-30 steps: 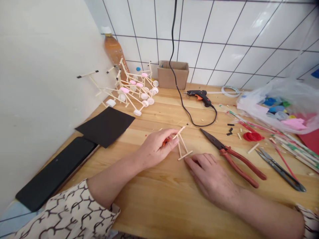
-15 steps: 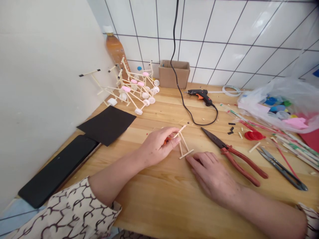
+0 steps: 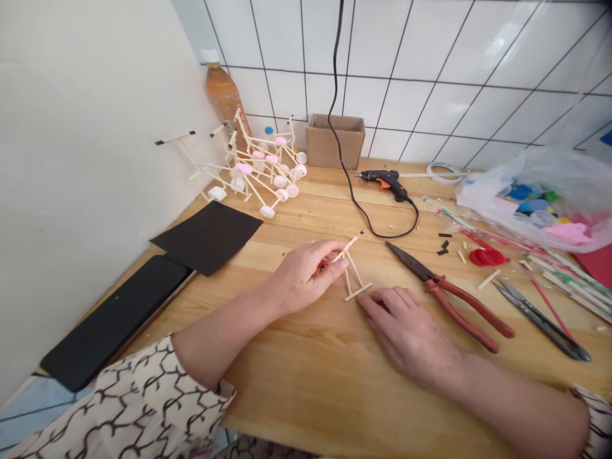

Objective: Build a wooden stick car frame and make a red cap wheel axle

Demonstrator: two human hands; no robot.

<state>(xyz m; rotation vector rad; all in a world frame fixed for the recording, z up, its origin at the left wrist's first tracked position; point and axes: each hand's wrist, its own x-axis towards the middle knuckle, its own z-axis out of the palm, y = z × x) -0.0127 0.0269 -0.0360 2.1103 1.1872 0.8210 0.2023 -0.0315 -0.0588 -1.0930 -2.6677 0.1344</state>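
My left hand (image 3: 308,274) is closed on a small wooden stick frame (image 3: 352,271), gripping its upper part between thumb and fingers. Something orange shows behind the thumb, mostly hidden by the hand. At the frame's lower end a crosspiece joins two legs near the tabletop. My right hand (image 3: 406,325) lies palm down on the wood, its fingers loosely bent and holding nothing visible. Its index fingertip is at the right end of the crosspiece; whether it touches is hard to tell. Long-nose pliers (image 3: 435,280) with red handles lie right of this hand.
Stick-built models with bottle-cap wheels (image 3: 243,169) stand back left, by a drink bottle (image 3: 224,92). A glue gun (image 3: 385,182), cardboard box (image 3: 335,143), thread snips (image 3: 540,319), red caps (image 3: 488,257) and a bag of caps (image 3: 549,197) surround the middle. Black sheet (image 3: 208,239) and phone (image 3: 117,319) lie left.
The view has shifted slightly. My left hand keeps its grip on the stick frame, and my right hand stays almost in place beside the crosspiece.
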